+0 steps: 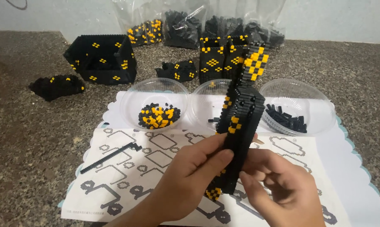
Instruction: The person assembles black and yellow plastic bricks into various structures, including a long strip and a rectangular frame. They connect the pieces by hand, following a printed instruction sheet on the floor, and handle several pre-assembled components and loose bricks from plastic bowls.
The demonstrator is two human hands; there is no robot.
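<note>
Gripping 1 upright black-and-yellow brick panel (240, 126), left hand (190, 176) fingers closed, right hand (278, 185) fingers pinching its edge.

A home hobby spot for brick building: a speckled stone counter (30, 138) against a pale wall. On it lies a printed instruction sheet (127, 168), with clear bowls of tiny bricks (156, 105) just behind and bagged bricks (185, 25) farther back.

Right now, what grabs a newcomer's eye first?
The tall black-and-yellow brick panel held upright at centre, left hand and right hand gripping its lower part over the instruction sheet. Behind it, three clear bowls in a row; the left bowl holds yellow and black bricks. Further back left sits an open black brick box.
</note>
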